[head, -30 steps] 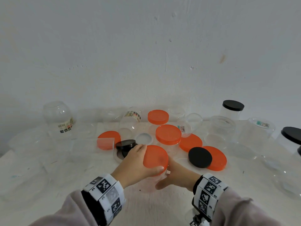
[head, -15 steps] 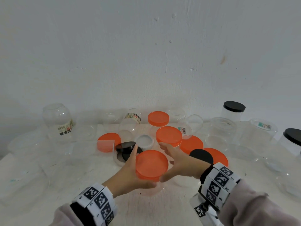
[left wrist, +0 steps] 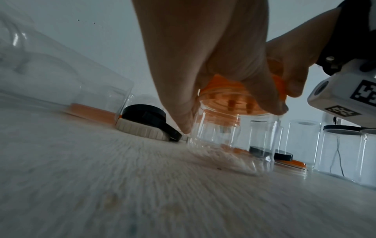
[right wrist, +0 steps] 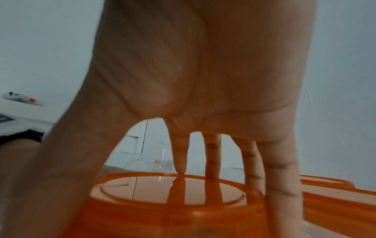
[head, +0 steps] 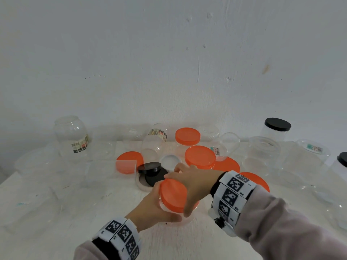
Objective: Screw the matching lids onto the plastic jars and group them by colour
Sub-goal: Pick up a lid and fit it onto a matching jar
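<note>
A cross-threaded or half-seated closure was judged the main risk: the orange lid was seen tilted on the mouth of the clear jar, so a turn begun at that angle could jam it or let it pop off. The jar itself appeared tipped on the bench, and its smooth plastic wall was judged likely to slip or spin in the grip if the twist was applied hard. Loose lids lay close by, a black lid on a white lid just beyond the hands, and these could be knocked if the jar skidded.

The right hand was laid over the orange lid, its fingers spread and curled down on the lid's far rim with the thumb on the near side, so the lid was gripped around its edge. The left hand was wrapped round the jar just below the lid, thumb and fingers curled against the wall. The jar was held near the front middle of the bench, ahead of two jars already capped in orange.
</note>
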A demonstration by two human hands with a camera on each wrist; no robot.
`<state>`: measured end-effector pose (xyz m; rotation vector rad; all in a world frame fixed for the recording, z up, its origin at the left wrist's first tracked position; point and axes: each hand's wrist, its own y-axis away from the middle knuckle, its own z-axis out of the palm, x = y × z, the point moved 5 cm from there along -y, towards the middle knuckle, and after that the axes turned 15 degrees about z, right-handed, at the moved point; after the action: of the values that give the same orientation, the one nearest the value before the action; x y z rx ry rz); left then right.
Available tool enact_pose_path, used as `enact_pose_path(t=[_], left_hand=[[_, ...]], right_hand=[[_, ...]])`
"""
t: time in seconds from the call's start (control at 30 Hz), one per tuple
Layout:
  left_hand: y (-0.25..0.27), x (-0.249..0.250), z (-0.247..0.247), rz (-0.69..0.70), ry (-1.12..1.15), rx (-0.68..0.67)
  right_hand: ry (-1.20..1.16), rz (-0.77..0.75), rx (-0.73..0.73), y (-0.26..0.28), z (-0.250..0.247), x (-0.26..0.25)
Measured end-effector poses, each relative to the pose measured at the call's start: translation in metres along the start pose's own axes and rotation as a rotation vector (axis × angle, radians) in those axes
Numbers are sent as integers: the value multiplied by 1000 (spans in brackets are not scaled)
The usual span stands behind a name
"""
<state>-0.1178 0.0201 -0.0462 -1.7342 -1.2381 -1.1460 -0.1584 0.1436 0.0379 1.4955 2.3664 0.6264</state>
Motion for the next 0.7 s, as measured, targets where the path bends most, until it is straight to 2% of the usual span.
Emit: enact_pose_path(t=[0.1, 0.3, 0.43, 0.53, 0.63, 0.7], left_hand=[[-3, 2, 0, 24, -13, -28], [-7, 2, 0, 31, -23, -20], [-9, 4, 0, 37, -55, -50], [-12, 7, 1, 36, -57, -48], [-15, 8, 3, 39, -47, -44], [-16, 8, 4, 58, -26, -44]], right_hand=[[40, 34, 18, -4, 1, 0], [-40, 129, 130, -7, 9, 1], [-24, 149, 5, -7, 5, 7], [14, 66, -78, -5, -3, 6], [-1, 58, -67, -7, -7, 8], [-30, 116, -28, -9, -5, 12]])
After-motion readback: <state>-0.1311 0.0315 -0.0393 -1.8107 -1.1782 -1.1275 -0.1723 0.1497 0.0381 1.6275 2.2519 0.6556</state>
